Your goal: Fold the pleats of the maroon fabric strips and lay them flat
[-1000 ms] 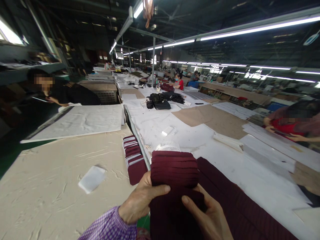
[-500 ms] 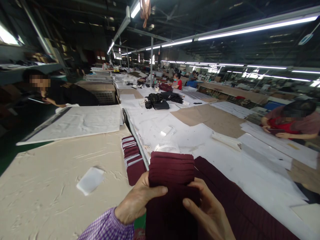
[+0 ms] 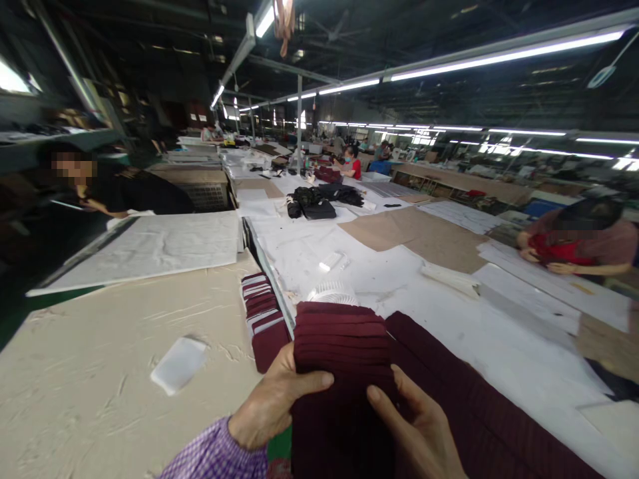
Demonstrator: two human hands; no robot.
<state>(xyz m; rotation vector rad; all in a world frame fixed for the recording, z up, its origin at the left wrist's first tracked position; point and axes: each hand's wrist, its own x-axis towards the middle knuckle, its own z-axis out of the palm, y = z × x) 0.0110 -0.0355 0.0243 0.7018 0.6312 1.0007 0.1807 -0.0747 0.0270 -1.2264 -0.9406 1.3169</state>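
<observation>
1. Left hand (image 3: 272, 406): low centre of view, purple checked sleeve (image 3: 214, 456) at the wrist. Its grip is closed on the left edge of the maroon fabric (image 3: 342, 352), thumb laid across the front.
2. Right hand (image 3: 417, 432): low, just right of the left hand. Its grip holds the right edge of the same fabric, thumb on the front, fingers behind it.
3. Maroon fabric: pleated or ribbed piece, held upright between both hands at the near edge of the desk (image 3: 479, 346), its top edge folded over in layers.
4. Maroon length (image 3: 474, 412): more of the same cloth, lying flat on the white-covered desk to the right of the hands and running to the lower edge of view.
5. Stack (image 3: 262, 313): maroon pieces with white strips between, lying just left of the held fabric on the edge of the beige sheet (image 3: 114, 359).
6. White slip (image 3: 178, 364): lies on the beige sheet, well left of the hands.
7. White fan (image 3: 333, 291): round, on the desk just behind the held fabric.
8. Black heap (image 3: 322, 198): dark goods farther up the desk.
9. Brown paper (image 3: 424, 236): on the desk, right of centre.
10. Other people: one in black (image 3: 124, 193) at far left; one in red (image 3: 582, 243) leaning on the desk at far right; more at the back of the hall.
</observation>
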